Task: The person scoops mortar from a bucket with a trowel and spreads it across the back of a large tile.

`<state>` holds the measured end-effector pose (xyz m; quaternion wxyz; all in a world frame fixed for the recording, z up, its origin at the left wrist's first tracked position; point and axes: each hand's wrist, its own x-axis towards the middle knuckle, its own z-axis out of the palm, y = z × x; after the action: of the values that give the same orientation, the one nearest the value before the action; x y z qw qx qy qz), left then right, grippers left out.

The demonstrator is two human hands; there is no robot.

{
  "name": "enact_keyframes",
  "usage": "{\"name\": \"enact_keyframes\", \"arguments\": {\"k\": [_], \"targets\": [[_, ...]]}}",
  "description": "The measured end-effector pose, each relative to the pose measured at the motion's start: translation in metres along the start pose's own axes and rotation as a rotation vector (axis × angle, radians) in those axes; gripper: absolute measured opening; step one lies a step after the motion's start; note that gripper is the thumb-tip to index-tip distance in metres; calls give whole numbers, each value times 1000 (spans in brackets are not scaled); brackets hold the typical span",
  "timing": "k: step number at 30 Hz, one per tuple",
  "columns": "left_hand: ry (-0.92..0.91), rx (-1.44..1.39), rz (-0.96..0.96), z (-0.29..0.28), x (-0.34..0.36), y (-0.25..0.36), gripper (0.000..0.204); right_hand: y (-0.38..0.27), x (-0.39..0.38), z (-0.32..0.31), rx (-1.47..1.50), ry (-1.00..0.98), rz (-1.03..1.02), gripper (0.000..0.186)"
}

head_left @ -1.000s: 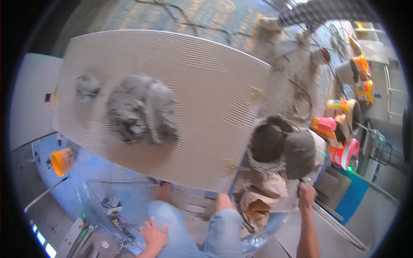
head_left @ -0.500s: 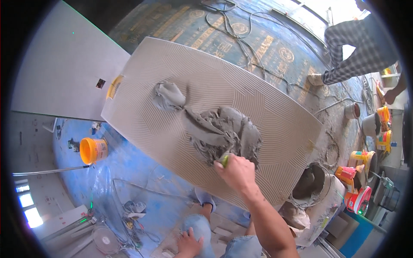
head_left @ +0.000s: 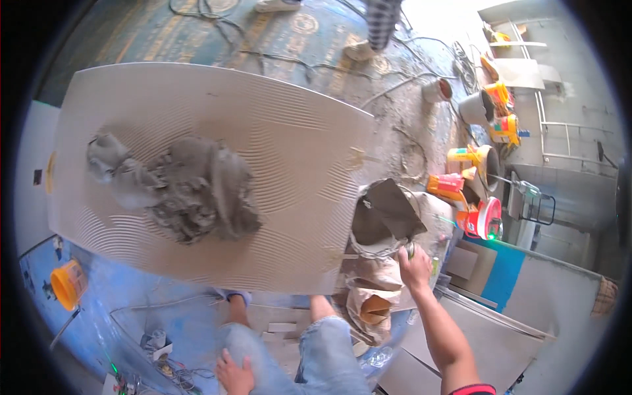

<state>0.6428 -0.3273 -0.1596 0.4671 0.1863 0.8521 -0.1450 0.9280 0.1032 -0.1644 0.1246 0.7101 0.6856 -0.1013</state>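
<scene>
My right hand (head_left: 415,268) is closed round the handle of a trowel, a little green showing at its grip. The trowel's flat grey blade (head_left: 393,205) lies tilted over the mouth of a bucket (head_left: 361,245) smeared with grey mortar, hiding part of the inside. To the left, a large pale slab (head_left: 289,263) carries a thin mortar coat combed into curved ridges. A thick heap of wet mortar (head_left: 207,191) sits on it, with a smoother lump (head_left: 108,158) joined at its left. My left hand (head_left: 235,372) rests on my thigh, fingers spread, holding nothing.
Paper bags (head_left: 372,296) stand beside the bucket. Several yellow and red pails (head_left: 488,218) and a mixer with a black handle (head_left: 530,197) are at right. Cables cross the floor by another person's checkered trouser leg (head_left: 384,23). An orange bucket (head_left: 68,284) lies at left.
My right hand has carried the trowel from the mortar heap rightward to the bucket. The view has turned right, so the slab appears further left. My left hand stays on my thigh.
</scene>
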Motion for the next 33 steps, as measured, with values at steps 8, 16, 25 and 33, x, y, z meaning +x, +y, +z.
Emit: {"name": "enact_keyframes", "arguments": {"k": [8, 16, 25, 33], "targets": [[-54, 118, 5, 55, -18, 36, 78, 86, 130, 128, -258, -385, 230, 47], [-301, 405, -184, 97, -23, 80, 69, 111, 164, 215, 572, -670, 489, 58], [-264, 421, -291, 54, -35, 151, 69, 132, 169, 171, 451, -609, 155, 53], [-135, 459, -136, 50, -21, 136, 72, 159, 144, 193, 666, -465, 116, 45]]}}
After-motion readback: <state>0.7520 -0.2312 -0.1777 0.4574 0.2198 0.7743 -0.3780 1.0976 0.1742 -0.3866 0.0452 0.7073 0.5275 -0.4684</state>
